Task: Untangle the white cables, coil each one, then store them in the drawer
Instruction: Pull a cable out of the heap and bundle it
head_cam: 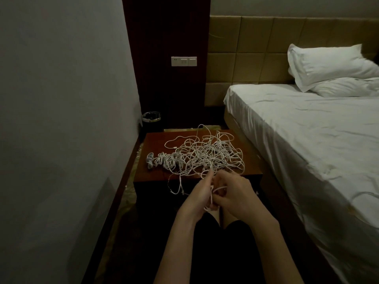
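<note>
Both the left hand and right hand gripped a white cable off the nightstand's front edge. The tangle lay just beyond. Fingers hid the cable's course.

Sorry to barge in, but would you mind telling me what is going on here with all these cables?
A person sits by a wooden nightstand beside the bed, sorting white cables. Both hands work one cable in front of it: the left hand holds a small coil while the right hand pinches the strand. A big tangle covers the top, with a few coiled bundles at its left.
</note>
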A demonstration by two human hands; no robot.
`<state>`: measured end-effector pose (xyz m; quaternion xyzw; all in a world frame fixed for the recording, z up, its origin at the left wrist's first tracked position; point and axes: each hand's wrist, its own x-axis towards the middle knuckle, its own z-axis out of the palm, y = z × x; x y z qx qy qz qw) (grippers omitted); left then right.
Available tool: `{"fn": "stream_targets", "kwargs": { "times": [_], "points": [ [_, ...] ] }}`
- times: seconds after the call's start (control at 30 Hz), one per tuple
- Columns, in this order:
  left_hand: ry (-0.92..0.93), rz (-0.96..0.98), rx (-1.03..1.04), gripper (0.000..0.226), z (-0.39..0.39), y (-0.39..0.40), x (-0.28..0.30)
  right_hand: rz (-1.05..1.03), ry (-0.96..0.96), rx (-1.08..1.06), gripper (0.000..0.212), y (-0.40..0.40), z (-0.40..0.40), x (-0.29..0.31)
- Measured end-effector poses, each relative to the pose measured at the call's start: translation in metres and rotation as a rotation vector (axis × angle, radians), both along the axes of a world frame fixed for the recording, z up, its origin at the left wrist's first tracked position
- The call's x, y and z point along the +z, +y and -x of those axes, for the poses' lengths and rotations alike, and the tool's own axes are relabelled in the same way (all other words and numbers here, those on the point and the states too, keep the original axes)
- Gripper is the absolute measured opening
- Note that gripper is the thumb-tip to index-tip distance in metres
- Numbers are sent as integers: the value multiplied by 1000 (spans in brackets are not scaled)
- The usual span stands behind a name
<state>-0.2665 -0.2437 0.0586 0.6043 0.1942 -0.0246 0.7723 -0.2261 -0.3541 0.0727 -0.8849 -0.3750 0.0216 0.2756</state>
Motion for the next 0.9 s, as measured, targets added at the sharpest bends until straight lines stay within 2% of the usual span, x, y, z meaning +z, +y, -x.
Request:
{"fn": "stream_targets", "kwargs": {
  "times": [0.33,0.5,0.63,0.73,0.8,0.9],
  "points": [
    [20,111,-171,53,5,15,-7,-161,53,70,12,-25,-11,11],
    [26,186,-231,54,5,18,-5,-134,40,23,12,-29,-11,11],
    [63,100,-235,57,6,20,-6,-153,6,35,14,-24,-7,13],
    [61,34,-271,59,6,18,-3,-181,-14,53,29,-25,-8,11],
    [18,123,-293,57,7,18,-1,-205,-33,52,30,-26,-9,11],
    [-66,274,-272,55,9,23,2,-240,-19,59,12,-26,-10,12]
  ]
}}
